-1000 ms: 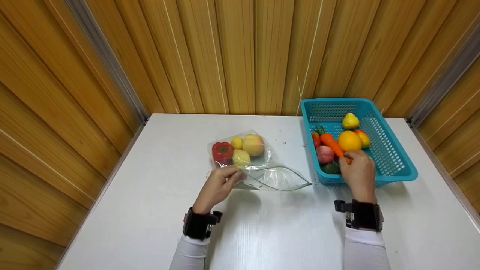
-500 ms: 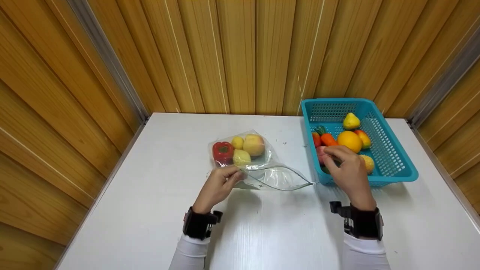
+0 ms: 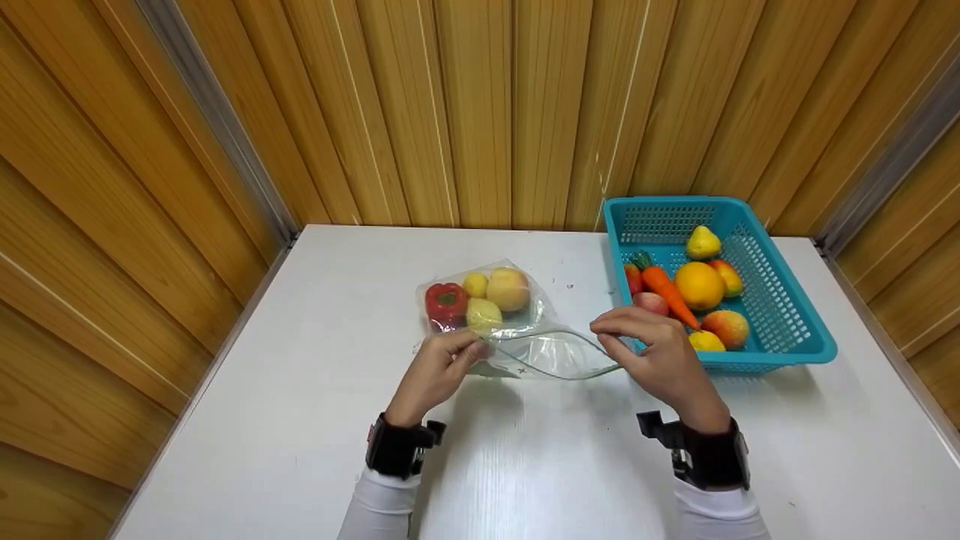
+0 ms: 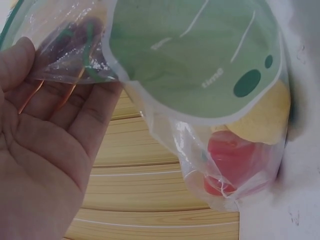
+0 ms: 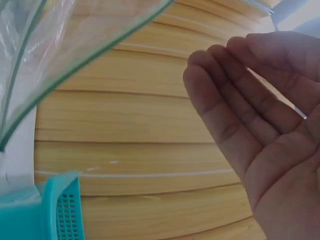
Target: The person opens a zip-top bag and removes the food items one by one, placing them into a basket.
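A clear zip bag [image 3: 551,354] lies on the white table, its green-edged mouth gaping toward the right. Inside it are a red bell pepper [image 3: 446,301], a peach [image 3: 508,289], a lemon [image 3: 484,315] and a smaller yellow fruit [image 3: 475,286]. My left hand [image 3: 441,373] pinches the left end of the bag's mouth between thumb and fingers. At the other end of the mouth is my right hand [image 3: 656,364], its fingers loosely bent. The right wrist view shows that palm [image 5: 280,165] bare, holding nothing.
A turquoise basket [image 3: 795,330] stands at the right, partly behind my right hand. It contains a carrot [image 3: 669,295], an orange [image 3: 699,286], a yellow pear [image 3: 703,243], a peach [image 3: 725,328] and several other fruits. Wood-panelled walls [image 3: 480,112] border the table [image 3: 360,285].
My right hand has come out of the basket, moving left to the bag's mouth. The carrot and nearby fruits it covered now show. My left hand has stayed on the bag.
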The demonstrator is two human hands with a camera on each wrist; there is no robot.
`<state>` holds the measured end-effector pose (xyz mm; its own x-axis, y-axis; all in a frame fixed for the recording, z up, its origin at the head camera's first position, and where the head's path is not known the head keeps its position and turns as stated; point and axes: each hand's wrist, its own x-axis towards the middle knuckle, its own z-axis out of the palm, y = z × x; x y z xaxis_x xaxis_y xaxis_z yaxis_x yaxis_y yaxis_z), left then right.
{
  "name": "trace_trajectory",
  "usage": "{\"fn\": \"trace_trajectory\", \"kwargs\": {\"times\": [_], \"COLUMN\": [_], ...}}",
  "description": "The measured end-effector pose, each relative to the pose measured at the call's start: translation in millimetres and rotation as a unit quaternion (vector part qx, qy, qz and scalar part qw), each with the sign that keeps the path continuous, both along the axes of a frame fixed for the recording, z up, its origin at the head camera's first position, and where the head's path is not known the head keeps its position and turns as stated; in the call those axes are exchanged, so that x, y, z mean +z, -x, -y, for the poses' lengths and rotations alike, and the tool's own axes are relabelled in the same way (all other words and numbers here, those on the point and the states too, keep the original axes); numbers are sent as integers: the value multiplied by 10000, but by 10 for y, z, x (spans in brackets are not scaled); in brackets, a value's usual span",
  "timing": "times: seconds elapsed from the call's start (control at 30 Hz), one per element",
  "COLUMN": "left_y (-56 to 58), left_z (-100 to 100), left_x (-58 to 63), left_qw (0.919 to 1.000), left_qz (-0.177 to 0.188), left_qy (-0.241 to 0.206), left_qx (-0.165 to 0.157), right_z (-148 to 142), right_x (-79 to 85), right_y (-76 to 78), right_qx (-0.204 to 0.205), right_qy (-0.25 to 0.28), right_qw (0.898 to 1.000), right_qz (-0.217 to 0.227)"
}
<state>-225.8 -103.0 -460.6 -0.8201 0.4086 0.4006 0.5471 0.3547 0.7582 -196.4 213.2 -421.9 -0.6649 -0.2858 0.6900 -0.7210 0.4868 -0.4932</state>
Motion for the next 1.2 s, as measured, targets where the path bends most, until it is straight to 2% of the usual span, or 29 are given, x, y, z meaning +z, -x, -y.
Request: {"fn": "trace_trajectory", "kwargs": {"times": [0.2, 0.43, 0.53, 0.67, 0.9, 1.03, 1.2], "left_y": [0, 3, 5, -1, -12, -20, -31], "left_z": [-6, -12, -12, -13, -19, -19, -18], "left_x": [13, 19, 16, 28, 44, 46, 51], "left_qw": [10000, 9997, 9995, 9995, 9996, 9996, 9995], "left_qz": [-16, -189, -284, -282, -239, -248, -264], "left_qy": [-39, -160, -144, -118, -111, -111, -118], "left_qx": [48, 50, 79, 84, 74, 119, 148], "right_z": [142, 248, 310, 399, 502, 566, 652], "right_x": [-64, -190, -271, -387, -527, -582, -649], "right_y": [31, 106, 156, 223, 286, 312, 351], "right_qx": [655, 846, 913, 879, 562, 468, 565], "right_qy": [-126, -624, -765, -905, -1152, -1268, -1203], "right_qw": [9973, 9911, 9894, 9883, 9828, 9821, 9823], "right_qz": [300, 811, 829, 863, 1329, 1311, 1319]}}
